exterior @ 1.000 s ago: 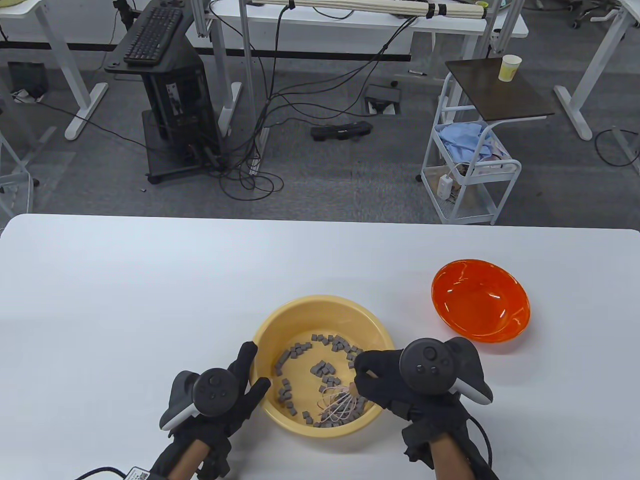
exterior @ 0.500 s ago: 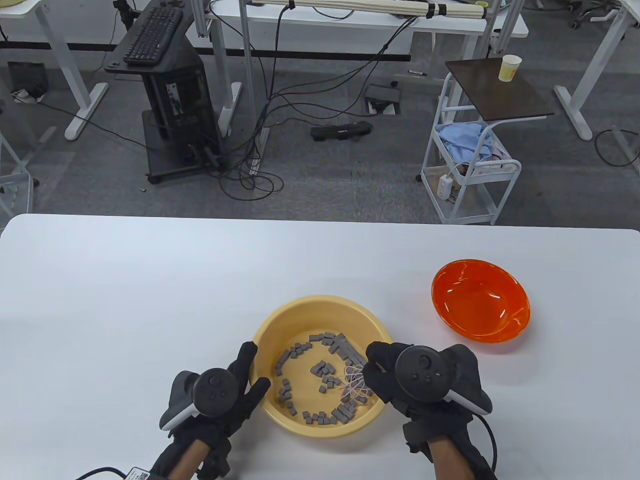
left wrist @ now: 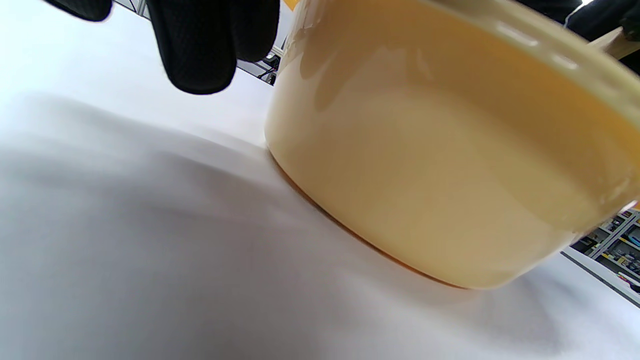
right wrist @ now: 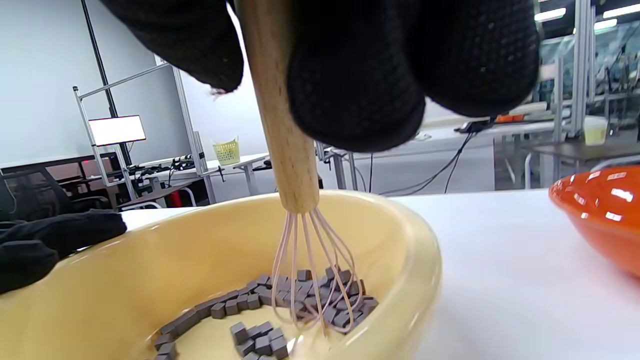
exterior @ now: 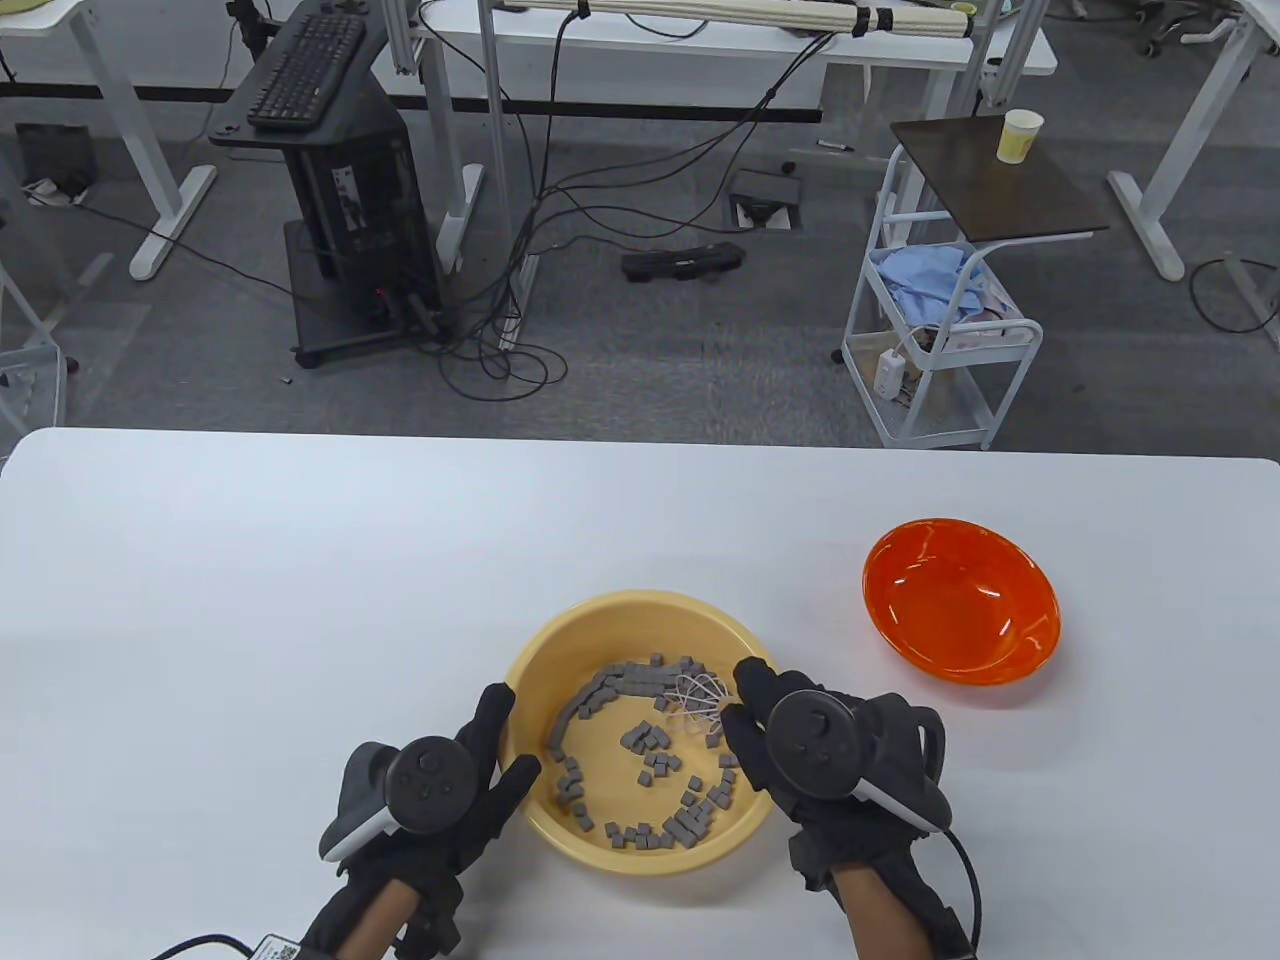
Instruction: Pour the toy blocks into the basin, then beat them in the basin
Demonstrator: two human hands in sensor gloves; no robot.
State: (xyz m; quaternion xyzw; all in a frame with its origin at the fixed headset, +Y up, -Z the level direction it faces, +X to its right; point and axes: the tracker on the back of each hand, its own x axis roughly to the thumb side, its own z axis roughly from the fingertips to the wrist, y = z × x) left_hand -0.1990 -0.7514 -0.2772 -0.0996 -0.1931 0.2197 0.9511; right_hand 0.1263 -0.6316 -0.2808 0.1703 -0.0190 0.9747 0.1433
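A yellow basin (exterior: 640, 600) stands near the table's front edge, with many small grey blocks (exterior: 650, 745) strewn across its bottom. My right hand (exterior: 745, 712) grips the wooden handle of a whisk (exterior: 693, 698) over the basin's right rim. In the right wrist view the whisk (right wrist: 287, 150) points down and its pink wires sit among the grey blocks (right wrist: 300, 295) at the far right of the basin (right wrist: 420, 240). My left hand (exterior: 508, 742) rests against the left rim with straight fingers (left wrist: 200, 50) beside the basin (left wrist: 425, 165) wall.
An orange bowl (exterior: 960, 602) with nothing in it sits to the right of the basin, also seen as the orange bowl (right wrist: 600, 215) in the right wrist view. White tabletop (exterior: 250, 600) stretches left and behind. Beyond the far edge are a cart, desks and cables on the floor.
My right hand has swept the whisk from the basin's near right side round to its far right, pushing blocks into an arc along the far side. The left hand has stayed put.
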